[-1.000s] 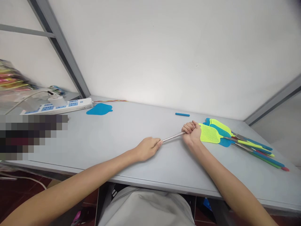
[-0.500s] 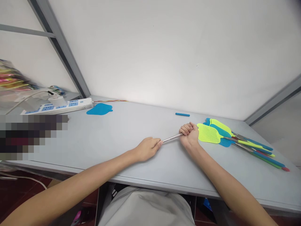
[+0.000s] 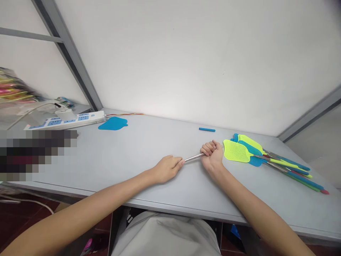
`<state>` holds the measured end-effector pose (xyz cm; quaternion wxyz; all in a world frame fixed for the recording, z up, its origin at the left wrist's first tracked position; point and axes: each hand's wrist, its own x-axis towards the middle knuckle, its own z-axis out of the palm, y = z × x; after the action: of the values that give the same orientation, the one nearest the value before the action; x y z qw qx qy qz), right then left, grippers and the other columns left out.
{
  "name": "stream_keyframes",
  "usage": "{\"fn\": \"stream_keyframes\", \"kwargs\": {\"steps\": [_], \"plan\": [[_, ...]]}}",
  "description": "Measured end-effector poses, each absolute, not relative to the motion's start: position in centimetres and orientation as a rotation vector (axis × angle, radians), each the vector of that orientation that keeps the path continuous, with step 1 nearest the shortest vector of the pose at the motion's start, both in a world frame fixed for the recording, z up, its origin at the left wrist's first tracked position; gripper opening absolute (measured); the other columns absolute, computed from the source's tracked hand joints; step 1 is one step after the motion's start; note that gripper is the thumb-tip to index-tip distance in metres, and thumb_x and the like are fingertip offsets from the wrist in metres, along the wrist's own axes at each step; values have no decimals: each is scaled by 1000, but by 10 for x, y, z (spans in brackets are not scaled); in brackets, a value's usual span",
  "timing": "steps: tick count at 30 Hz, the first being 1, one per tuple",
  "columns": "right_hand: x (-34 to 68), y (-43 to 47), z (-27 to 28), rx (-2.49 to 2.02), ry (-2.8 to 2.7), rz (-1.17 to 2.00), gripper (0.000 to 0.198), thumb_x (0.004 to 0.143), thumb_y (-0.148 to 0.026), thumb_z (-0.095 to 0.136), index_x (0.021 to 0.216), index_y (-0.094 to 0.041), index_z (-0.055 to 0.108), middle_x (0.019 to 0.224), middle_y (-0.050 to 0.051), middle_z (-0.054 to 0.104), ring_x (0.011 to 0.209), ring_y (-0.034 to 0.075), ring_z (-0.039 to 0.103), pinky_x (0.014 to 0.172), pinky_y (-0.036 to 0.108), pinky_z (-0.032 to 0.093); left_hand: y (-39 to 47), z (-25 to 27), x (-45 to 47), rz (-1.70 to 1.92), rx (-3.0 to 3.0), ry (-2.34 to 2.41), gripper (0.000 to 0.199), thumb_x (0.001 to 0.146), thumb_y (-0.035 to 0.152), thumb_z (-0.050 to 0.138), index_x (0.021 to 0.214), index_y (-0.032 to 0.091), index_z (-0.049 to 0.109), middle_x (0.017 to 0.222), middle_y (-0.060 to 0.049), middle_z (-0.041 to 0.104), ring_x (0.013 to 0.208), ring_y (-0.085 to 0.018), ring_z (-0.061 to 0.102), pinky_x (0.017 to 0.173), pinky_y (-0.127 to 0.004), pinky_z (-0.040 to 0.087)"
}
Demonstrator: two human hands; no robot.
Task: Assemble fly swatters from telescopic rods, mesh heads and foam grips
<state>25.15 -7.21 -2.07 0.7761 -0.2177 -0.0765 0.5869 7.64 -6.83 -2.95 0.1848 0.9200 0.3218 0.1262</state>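
Note:
A thin shiny metal rod (image 3: 193,157) runs between my two hands, just above the grey table. My left hand (image 3: 168,168) is closed round its left end, knuckles up, hiding that end. Farther along, my right hand (image 3: 212,155) wraps the rod with curled fingers, and a short tip pokes out past it. To the right of that hand lies a pile of fly swatters with yellow-green heads (image 3: 237,152) and blue heads (image 3: 256,161), their metal shafts and coloured handles pointing right. Behind the right hand rests a short blue tube (image 3: 207,129). A loose blue swatter head (image 3: 113,123) lies at the back left.
A white power strip (image 3: 77,122) with a plugged-in adapter sits at the back left, near a thin red and yellow wire. Colourful bagged items (image 3: 13,89) lie beyond it. A blurred-out area covers the table's left end. A wall borders the table's back.
My right hand has slid slightly left along the rod, showing a bit of rod tip on its right. My left hand has stayed in place.

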Motion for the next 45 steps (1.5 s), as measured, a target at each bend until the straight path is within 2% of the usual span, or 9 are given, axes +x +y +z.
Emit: {"fn": "stream_keyframes", "kwargs": {"steps": [22,32,35,41,45], "plan": [[242,-78,-17,-474,-152,1268,29,73,-21,38,52,-18,18,38,-10,14,29,4,17,27,16,18,-67,-30,77,337,2577,882,37,87,35,16,61,18,37,52,2,43,53,-12,43,58,-23,34],[253,-72,-13,-511,-194,1377,28,73,-18,40,53,-18,21,39,-9,19,30,4,22,29,16,23,-68,-26,79,349,2516,828,38,87,36,16,64,18,41,52,3,41,51,-10,42,54,-21,32],[256,-69,-15,-520,-197,1399,27,74,-18,39,53,-18,21,39,-9,20,31,4,22,30,16,24,-68,-26,79,374,2517,837,35,87,37,18,72,20,44,53,3,41,52,-11,42,53,-21,31],[263,-63,-14,-547,-212,1437,27,73,-18,41,53,-18,23,40,-9,21,31,5,23,30,17,24,-70,-21,78,399,2435,825,31,86,36,20,103,24,44,61,3,48,56,-12,46,56,-22,33],[271,-57,-16,-578,-174,1454,26,73,-17,40,53,-18,23,39,-9,21,30,5,23,29,17,24,-72,-16,78,403,2380,809,30,86,37,23,104,24,43,57,4,47,53,-11,43,52,-21,31]]}}
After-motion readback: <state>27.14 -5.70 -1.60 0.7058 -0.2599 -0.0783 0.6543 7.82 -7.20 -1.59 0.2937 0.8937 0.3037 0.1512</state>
